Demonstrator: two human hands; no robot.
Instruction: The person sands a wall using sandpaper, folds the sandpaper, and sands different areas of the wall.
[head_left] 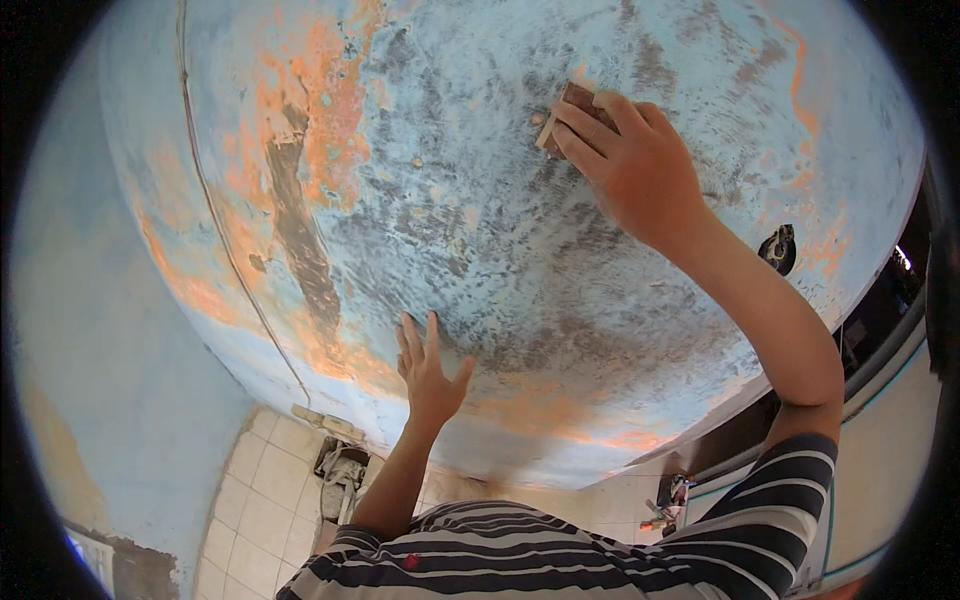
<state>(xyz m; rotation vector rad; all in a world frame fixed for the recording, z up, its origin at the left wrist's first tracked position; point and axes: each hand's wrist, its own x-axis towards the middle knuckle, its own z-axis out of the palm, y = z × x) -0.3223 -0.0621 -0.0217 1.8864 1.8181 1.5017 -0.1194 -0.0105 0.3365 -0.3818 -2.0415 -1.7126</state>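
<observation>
In front of me is a blue painted wall (480, 250) with dark scuffed smears and orange patches where the paint is worn. My right hand (645, 170) reaches up and grips a small brown sanding block (578, 100) with a pale edge, pressed to the wall high up and right of the middle. The fingers partly cover the block. Lower down, left of the middle, my left hand (432, 382) rests against the wall with its fingers spread and nothing held.
A thin cable (205, 190) runs down the wall's left side to a pale box (325, 422) near the floor. A dark recess (778, 248) with wires sits beside my right forearm. Cluttered containers (342, 472) stand on the tiled floor (262, 490); small items (668, 502) lie lower right.
</observation>
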